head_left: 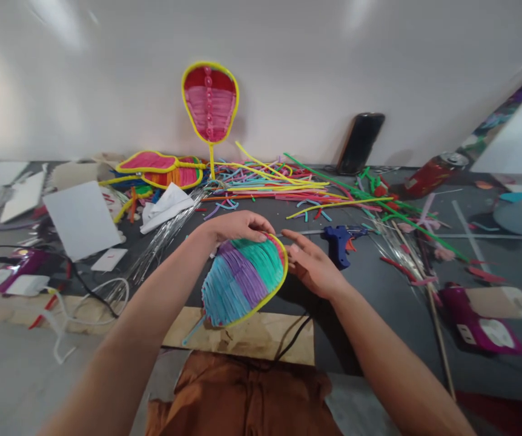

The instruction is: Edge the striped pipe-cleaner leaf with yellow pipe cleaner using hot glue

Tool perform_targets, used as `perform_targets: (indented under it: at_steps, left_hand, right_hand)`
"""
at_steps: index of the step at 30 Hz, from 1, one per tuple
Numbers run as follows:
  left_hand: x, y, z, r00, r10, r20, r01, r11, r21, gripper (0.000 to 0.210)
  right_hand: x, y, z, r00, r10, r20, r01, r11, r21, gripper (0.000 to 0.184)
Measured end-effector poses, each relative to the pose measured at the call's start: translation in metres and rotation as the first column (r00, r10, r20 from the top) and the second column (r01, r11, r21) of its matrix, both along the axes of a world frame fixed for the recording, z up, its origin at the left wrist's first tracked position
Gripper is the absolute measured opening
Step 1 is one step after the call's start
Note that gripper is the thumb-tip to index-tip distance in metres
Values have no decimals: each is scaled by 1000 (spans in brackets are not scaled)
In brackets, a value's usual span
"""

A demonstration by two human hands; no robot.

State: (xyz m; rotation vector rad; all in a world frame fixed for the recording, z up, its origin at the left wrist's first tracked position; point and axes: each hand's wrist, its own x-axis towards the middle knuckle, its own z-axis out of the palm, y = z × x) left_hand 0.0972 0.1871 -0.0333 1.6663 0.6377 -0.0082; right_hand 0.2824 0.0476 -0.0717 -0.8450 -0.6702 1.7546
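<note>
A petal-shaped pipe-cleaner piece (pixel 246 280) is held tilted above the table's front edge. Blue, purple, green and a little red bands fill it, and yellow runs along its rim. My left hand (pixel 247 226) grips its upper edge, thumb on the front face and the other fingers partly hidden behind. At the right rim is my right hand (pixel 313 263), fingers apart and close to the yellow edging; whether the fingertips touch it I cannot tell. Just beyond that hand lies a blue glue gun (pixel 339 245) with an orange trigger.
A finished-looking pink petal (pixel 211 106) on a yellow stem leans against the wall. Loose pipe cleaners (pixel 279 184) are heaped at the back. A phone (pixel 361 143) and a red can (pixel 436 174) stand right of them. White cards (pixel 82 221) and cables lie left; a purple device (pixel 483 330) sits right.
</note>
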Motion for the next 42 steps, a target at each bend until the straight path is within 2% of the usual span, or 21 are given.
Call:
perform_targets:
  at_steps: [3,5,14,16,19,22,27,31,38,42]
  left_hand:
    - [-8,2,0,993,116,3,-115,991,-64,31]
    - [-11,3,0,989,147,-1,-147,987,-61,33]
    - [-9,0,-2,983,179,-27,-179,984,18,32]
    - [-10,-3,3,987,159,-39,-157,987,42,31]
    - [-11,-11,15,992,111,-56,-102,985,139,28]
    - [-10,-26,29,993,36,-114,11,923,385,27]
    - [-3,-46,50,978,18,-207,106,813,573,26]
    - [1,-52,56,972,-12,-236,161,767,621,22]
    - [3,-56,55,975,3,-223,139,774,618,14]
    - [4,-56,53,979,8,-203,121,778,617,11]
  right_hand:
    - [-1,-3,-2,989,140,41,-143,986,90,82]
    - [-4,-5,-4,980,176,87,-187,973,137,93]
    - [-7,-7,-3,968,144,205,-173,976,133,98]
    - [-4,-6,-1,961,163,223,-198,970,144,93]
    - [1,-5,1,965,113,236,-153,976,158,66]
    - [0,-4,2,959,-3,283,-39,989,144,46]
    - [-7,-5,3,878,-144,456,32,969,244,25]
    - [-11,-8,8,831,-216,513,59,950,305,16]
    - [-12,-13,14,716,-293,634,32,921,389,15]
    - [-12,-13,13,677,-308,668,-20,900,435,18]
